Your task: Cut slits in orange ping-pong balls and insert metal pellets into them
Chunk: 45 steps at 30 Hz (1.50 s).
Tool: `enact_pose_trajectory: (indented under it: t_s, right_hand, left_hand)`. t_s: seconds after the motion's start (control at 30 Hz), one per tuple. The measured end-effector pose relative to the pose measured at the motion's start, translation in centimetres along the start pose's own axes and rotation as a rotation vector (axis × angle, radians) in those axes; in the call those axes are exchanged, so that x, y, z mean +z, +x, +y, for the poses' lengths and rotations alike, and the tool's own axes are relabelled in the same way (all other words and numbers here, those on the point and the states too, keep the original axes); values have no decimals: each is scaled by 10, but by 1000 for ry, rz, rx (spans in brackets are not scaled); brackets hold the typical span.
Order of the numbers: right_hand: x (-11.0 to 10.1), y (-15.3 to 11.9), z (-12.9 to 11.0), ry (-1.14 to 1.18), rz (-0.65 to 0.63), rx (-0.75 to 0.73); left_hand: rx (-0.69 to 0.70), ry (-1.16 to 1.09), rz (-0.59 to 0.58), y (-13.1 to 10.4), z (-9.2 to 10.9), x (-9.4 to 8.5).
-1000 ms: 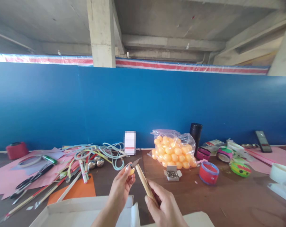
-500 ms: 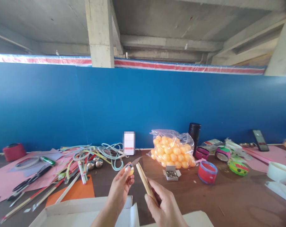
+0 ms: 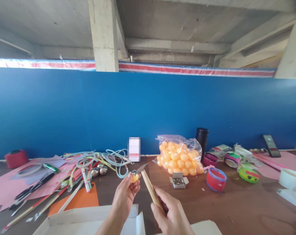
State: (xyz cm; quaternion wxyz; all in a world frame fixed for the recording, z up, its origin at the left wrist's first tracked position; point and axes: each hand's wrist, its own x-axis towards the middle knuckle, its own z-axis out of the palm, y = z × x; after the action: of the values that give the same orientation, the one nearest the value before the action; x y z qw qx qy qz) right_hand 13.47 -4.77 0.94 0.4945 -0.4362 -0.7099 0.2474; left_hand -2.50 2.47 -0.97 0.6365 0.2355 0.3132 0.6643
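A small round orange ball point(image 3: 134, 178), shiny and dark on top, sits raised in the left hand's point(image 3: 124, 194) fingertips. Beside it, a wooden-handled tool point(image 3: 150, 191) slants up and leftward from the right hand point(image 3: 170, 209), pointed dark metal at its upper end.

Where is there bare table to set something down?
Widest is the brown tabletop right of your right hand, bordered by the red ring with blue edges and the white ring. A smaller gap lies between the phone and bag of orange balls. The left is crowded: scissors, pink paper.
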Motion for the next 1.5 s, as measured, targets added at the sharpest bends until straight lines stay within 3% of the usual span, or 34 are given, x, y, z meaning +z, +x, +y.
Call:
enact_pose_trajectory:
  t_s: [0.97, 1.23, 1.5]
  right_hand:
    - [3, 0, 4, -13, -3, -1]
    - [1, -1, 1, -11, 48, 19]
    - [5, -1, 2, 5, -12, 6]
  left_hand:
    - [5, -4, 8, -1, 0, 1]
    - [-6, 6, 15, 1, -1, 0]
    - [4, -14, 24, 4, -4, -4]
